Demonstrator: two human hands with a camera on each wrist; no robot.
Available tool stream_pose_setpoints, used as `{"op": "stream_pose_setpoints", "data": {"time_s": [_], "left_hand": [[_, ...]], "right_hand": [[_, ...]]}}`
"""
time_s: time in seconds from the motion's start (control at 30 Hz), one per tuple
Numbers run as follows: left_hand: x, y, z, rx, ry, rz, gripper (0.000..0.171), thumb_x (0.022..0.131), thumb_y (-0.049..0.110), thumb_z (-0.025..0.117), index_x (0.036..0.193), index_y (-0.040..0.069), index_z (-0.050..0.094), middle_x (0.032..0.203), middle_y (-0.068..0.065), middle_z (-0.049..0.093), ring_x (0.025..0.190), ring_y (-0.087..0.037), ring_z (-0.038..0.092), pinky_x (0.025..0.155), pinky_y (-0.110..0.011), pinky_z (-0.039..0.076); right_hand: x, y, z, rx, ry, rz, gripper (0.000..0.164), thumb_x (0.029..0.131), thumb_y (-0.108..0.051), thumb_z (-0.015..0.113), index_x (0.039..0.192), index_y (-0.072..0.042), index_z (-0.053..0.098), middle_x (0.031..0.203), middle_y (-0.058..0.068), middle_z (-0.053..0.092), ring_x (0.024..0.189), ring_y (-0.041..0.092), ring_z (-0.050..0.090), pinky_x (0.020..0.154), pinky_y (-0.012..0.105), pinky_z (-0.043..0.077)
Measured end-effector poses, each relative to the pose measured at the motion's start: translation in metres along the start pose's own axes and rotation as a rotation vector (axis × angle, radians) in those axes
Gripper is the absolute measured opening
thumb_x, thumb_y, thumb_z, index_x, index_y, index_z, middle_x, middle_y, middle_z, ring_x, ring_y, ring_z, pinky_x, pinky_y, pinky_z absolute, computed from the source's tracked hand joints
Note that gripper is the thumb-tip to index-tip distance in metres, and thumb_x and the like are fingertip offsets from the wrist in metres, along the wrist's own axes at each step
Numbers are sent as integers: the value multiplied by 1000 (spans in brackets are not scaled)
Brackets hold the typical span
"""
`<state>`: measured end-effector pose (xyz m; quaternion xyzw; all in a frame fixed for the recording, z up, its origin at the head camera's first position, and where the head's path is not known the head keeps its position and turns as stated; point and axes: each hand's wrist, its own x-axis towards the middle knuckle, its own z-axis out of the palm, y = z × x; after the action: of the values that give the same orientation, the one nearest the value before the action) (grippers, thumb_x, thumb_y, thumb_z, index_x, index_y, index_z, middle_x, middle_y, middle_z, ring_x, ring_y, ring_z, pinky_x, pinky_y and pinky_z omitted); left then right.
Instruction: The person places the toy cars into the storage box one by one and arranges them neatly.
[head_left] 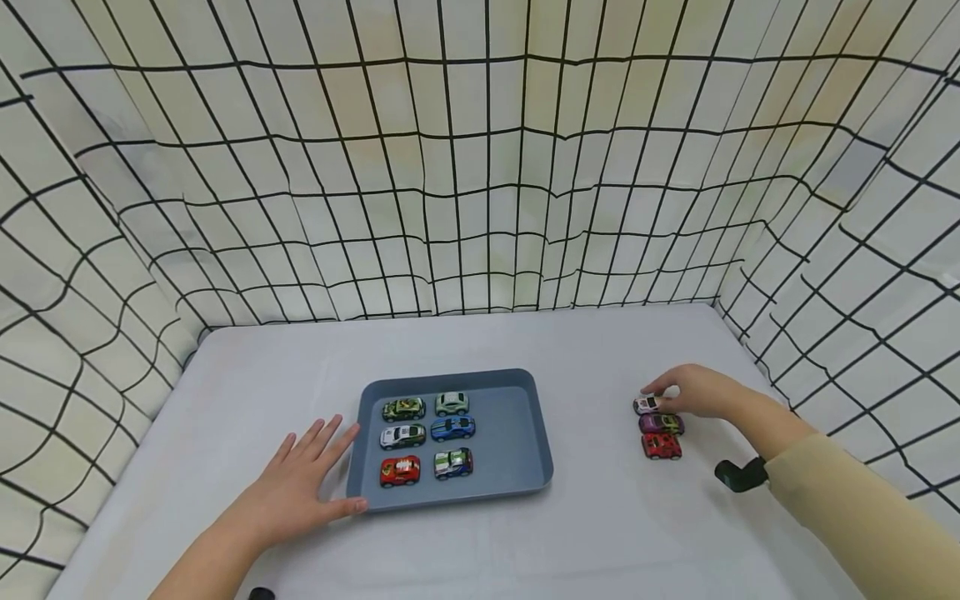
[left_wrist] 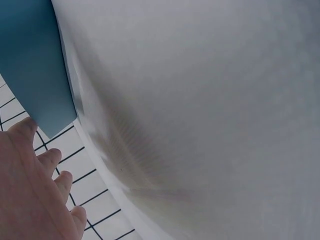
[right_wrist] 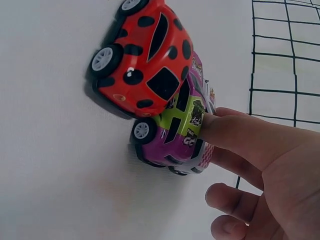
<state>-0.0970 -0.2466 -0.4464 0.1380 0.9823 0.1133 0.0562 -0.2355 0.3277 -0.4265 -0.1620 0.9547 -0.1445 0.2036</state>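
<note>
My right hand [head_left: 697,392] reaches down at the right, with thumb and index finger pinching a small white toy car [head_left: 646,404]. In the right wrist view the thumb overlaps a purple and lime toy car [right_wrist: 176,125], which partly hides the white one. A red toy car with black spots [right_wrist: 150,60] stands beside the purple one, nearest the front of the row. My left hand [head_left: 296,492] lies with fingers spread at the left side of a blue-grey tray [head_left: 510,433], thumb on its near left corner.
Inside the tray, several toy cars stand in two columns on its left half, among them a red one [head_left: 400,471] and a blue one [head_left: 453,427]. White cloth with a black grid [head_left: 480,208] walls the table [head_left: 600,517] at the back and sides.
</note>
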Motion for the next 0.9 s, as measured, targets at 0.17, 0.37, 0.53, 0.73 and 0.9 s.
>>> {"op": "stream_pose_setpoints", "data": {"time_s": [0.17,0.37,0.53,0.73,0.9], "left_hand": [[0,1,0,3,3,2,108,74,83,58,156,18,33,161,-18,26,146,-44,20,114,-68,13],[0,2,-1,0,3,1,107,74,81,61,156,17,34,161,-19,26,146,-44,20,114,-67,13],[1,2,-1,7,0,-4,107,74,81,61,156,18,34,160,-19,26,146,-45,20,114,-68,14],[0,0,1,6,-9,-11,108,73,82,60,156,18,33,161,-19,26,146,-44,20,114,-68,13],[-1,1,0,3,-6,-7,108,73,82,59,156,18,33,161,-18,25,146,-44,20,114,-68,13]], "right_hand": [[1,2,1,-3,-5,-16,31,92,-16,70,122,-17,72,128,17,64,124,44,53,100,61,45],[2,3,2,-21,-12,-46,29,92,-15,69,120,-19,73,127,15,64,121,41,55,99,58,46],[4,7,4,18,-19,-61,30,91,-14,69,120,-18,73,119,11,65,112,34,58,95,54,50],[8,16,5,113,-18,-53,32,90,-21,72,122,-18,72,111,4,65,102,25,56,84,44,53],[10,18,-1,129,-10,-50,35,89,-25,74,123,-19,72,112,4,65,109,29,56,89,50,51]]}}
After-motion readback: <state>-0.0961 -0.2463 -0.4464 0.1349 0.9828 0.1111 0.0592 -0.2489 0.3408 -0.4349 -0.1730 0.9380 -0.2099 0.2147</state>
